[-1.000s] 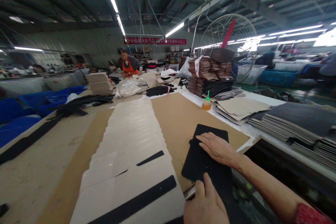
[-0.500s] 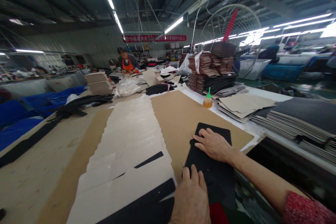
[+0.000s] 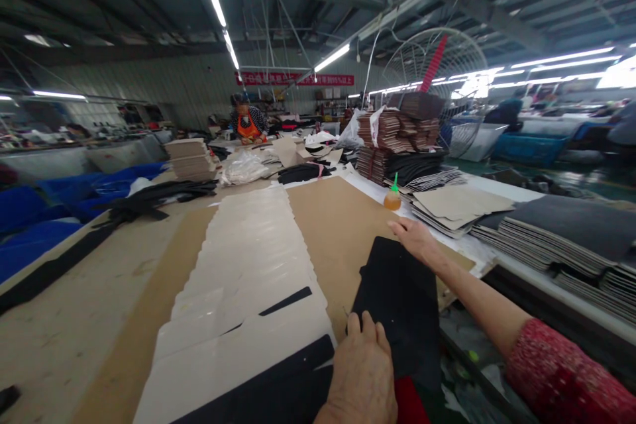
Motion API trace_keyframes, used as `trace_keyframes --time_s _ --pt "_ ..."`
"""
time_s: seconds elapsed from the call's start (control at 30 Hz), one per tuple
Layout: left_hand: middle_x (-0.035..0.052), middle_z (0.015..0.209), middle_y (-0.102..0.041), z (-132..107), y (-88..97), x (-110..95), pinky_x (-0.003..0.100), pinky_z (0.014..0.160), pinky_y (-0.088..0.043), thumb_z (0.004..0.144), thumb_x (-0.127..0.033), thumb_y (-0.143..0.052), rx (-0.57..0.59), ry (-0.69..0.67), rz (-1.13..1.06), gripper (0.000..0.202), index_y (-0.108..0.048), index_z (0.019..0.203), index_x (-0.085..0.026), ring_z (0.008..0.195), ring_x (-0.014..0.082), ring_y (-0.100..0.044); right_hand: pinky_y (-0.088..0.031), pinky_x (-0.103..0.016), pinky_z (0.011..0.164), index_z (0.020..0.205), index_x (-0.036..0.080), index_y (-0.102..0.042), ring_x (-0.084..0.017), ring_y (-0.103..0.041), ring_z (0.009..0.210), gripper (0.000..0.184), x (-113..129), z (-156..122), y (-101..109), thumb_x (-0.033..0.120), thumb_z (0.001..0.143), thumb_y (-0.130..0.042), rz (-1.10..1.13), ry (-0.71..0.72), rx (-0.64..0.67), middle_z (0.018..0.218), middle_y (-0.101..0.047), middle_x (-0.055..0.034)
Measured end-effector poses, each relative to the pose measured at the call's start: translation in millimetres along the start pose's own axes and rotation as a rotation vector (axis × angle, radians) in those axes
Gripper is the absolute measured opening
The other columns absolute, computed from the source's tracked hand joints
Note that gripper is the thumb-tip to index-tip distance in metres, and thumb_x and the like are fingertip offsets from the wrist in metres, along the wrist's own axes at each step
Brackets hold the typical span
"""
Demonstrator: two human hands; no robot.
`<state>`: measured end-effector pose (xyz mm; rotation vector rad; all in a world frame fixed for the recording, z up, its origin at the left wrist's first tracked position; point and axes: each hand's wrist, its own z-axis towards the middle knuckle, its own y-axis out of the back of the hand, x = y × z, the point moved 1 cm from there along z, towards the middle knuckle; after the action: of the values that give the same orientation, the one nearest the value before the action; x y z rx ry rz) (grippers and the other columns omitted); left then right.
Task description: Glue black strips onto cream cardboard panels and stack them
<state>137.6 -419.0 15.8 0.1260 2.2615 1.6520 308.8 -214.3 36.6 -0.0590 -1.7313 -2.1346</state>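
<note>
Our left grip (image 3: 362, 371) lies flat and open, its fingertips resting on the near end of the black fabric panel (image 3: 397, 298). Our right grip (image 3: 416, 238) sits at the panel's far right corner and touches its edge; we cannot tell whether its fingers close on the fabric. The panel lies partly on the brown cardboard sheet (image 3: 328, 225), near the right edge of the surface (image 3: 74, 318). Just left of it we see a row of overlapped white panels (image 3: 248, 258), the nearest ones bearing black strips (image 3: 285, 301). Beyond our right grip stands an orange glue bottle (image 3: 392, 197), beside a stack of tan boards (image 3: 462, 202). A co-worker in an orange apron (image 3: 247, 120) stands well apart at the far end.
</note>
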Motion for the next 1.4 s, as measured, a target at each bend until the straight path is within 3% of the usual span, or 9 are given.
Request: trace_keyframes --time_s 0.1,0.27,0.5,0.63,0.7,0.87,1.0,1.23,1.4 --pt "0.0237 0.154 -0.029 -1.2 6.9 0.1 0.056 0.111 -0.034 0.085 -0.021 -0.048 -0.013 -0.021 0.007 0.065 -0.034 0.146 -0.003 0.138 0.0442 -0.030 -0.048 -0.028 0.089 0.125 0.019 -0.056 -0.017 -0.066 0.103 0.039 4.7 -25.0 -6.5 0.033 0.100 -0.029 0.076 0.152 0.039 0.111 -0.072 -0.0053" --pt "0.0247 0.151 -0.035 -1.3 8.3 2.4 0.053 0.101 -0.046 0.083 -0.018 -0.050 -0.051 -0.043 -0.009 0.062 -0.040 0.143 -0.004 0.135 0.0426 -0.036 -0.039 -0.043 0.108 0.139 0.016 -0.049 -0.025 -0.049 0.131 0.050 22.9 -68.2 -24.0 0.044 0.099 -0.038 0.033 0.477 0.170 0.140 -0.056 -0.0110" --pt "0.0222 0.149 -0.041 1.8 2.5 5.7 0.048 0.097 -0.049 0.087 -0.017 -0.046 -0.099 -0.067 0.018 0.055 -0.044 0.142 -0.007 0.129 0.0382 -0.044 -0.038 -0.050 0.107 0.141 0.016 -0.047 -0.028 -0.044 0.135 0.052 38.0 -53.6 -36.7 0.045 0.100 -0.031 -0.115 0.467 0.132 0.142 -0.054 -0.0152" --pt "0.0235 0.152 -0.035 -1.4 9.4 2.4 0.051 0.100 -0.047 0.085 -0.017 -0.046 -0.035 -0.043 -0.017 0.060 -0.041 0.143 -0.003 0.133 0.0415 -0.038 -0.030 -0.049 0.114 0.145 0.007 -0.041 -0.031 -0.037 0.140 0.065 28.5 -24.0 -42.9 0.051 0.097 -0.039 -0.029 0.287 0.159 0.150 -0.043 -0.0211" --pt "0.0237 0.153 -0.033 -2.3 10.2 2.2 0.053 0.102 -0.045 0.083 -0.018 -0.049 -0.014 -0.044 -0.044 0.063 -0.040 0.143 -0.002 0.134 0.0426 -0.035 -0.030 -0.047 0.115 0.148 0.002 -0.034 -0.030 -0.036 0.141 0.069 21.9 -16.6 -38.1 0.051 0.099 -0.031 -0.009 0.211 0.150 0.151 -0.039 -0.0234" --pt "0.0234 0.149 -0.039 -0.2 1.1 7.1 0.053 0.096 -0.047 0.078 -0.020 -0.055 -0.101 -0.084 -0.049 0.067 -0.043 0.142 -0.004 0.130 0.0418 -0.038 -0.030 -0.035 0.117 0.151 0.009 -0.031 -0.019 -0.040 0.139 0.069 22.0 -47.1 -23.9 0.055 0.101 -0.020 0.102 0.333 0.212 0.150 -0.044 -0.0134" --pt "0.0202 0.146 -0.044 1.4 -4.0 9.7 0.043 0.085 -0.051 0.080 -0.021 -0.054 -0.166 -0.075 -0.045 0.063 -0.047 0.141 -0.011 0.124 0.0376 -0.044 -0.032 -0.047 0.115 0.148 0.013 -0.039 -0.026 -0.038 0.140 0.066 27.4 -73.5 -30.8 0.057 0.099 -0.031 -0.037 0.439 0.210 0.150 -0.044 -0.0149" --pt "0.0224 0.150 -0.039 1.0 5.7 5.9 0.044 0.089 -0.051 0.082 -0.022 -0.050 -0.074 -0.053 -0.024 0.062 -0.044 0.141 -0.005 0.130 0.0395 -0.039 -0.034 -0.049 0.113 0.145 0.008 -0.042 -0.030 -0.038 0.140 0.067 30.4 -38.8 -39.6 0.054 0.099 -0.033 -0.147 0.389 0.166 0.149 -0.045 -0.0191" --pt "0.0239 0.147 -0.042 0.8 5.4 5.5 0.048 0.089 -0.051 0.081 -0.021 -0.050 -0.114 -0.071 -0.024 0.059 -0.048 0.138 -0.005 0.129 0.0410 -0.040 -0.032 -0.047 0.115 0.147 0.007 -0.040 -0.028 -0.038 0.140 0.070 39.1 -69.3 -41.6 0.056 0.098 -0.034 -0.079 0.387 0.152 0.149 -0.044 -0.0199"
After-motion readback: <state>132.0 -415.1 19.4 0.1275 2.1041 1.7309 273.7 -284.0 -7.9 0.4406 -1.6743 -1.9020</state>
